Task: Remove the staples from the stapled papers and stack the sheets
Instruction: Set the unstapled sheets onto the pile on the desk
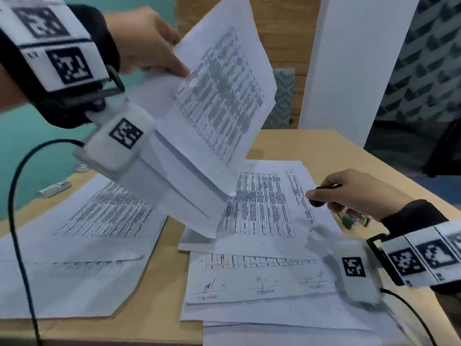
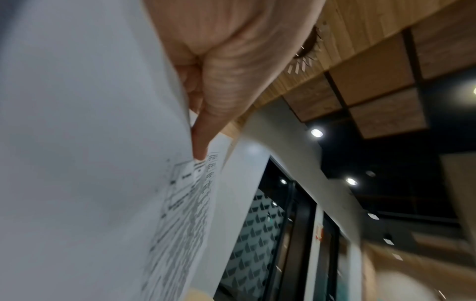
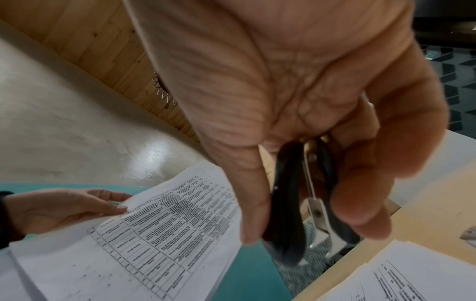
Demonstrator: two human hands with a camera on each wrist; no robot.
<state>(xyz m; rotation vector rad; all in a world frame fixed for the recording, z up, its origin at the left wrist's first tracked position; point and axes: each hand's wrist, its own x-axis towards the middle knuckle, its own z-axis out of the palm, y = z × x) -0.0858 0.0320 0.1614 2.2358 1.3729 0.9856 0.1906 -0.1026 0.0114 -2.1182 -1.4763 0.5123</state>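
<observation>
Pinching the stapled papers (image 1: 219, 101) aloft, long axis tilted steeply, left hand (image 1: 142, 41); right hand (image 1: 354, 193) grips the staple remover (image 3: 285, 213).

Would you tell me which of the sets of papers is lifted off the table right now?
The bundle of papers gripped by the left hand is lifted and tilted; the left pile and right pile lie flat on the table.
</observation>
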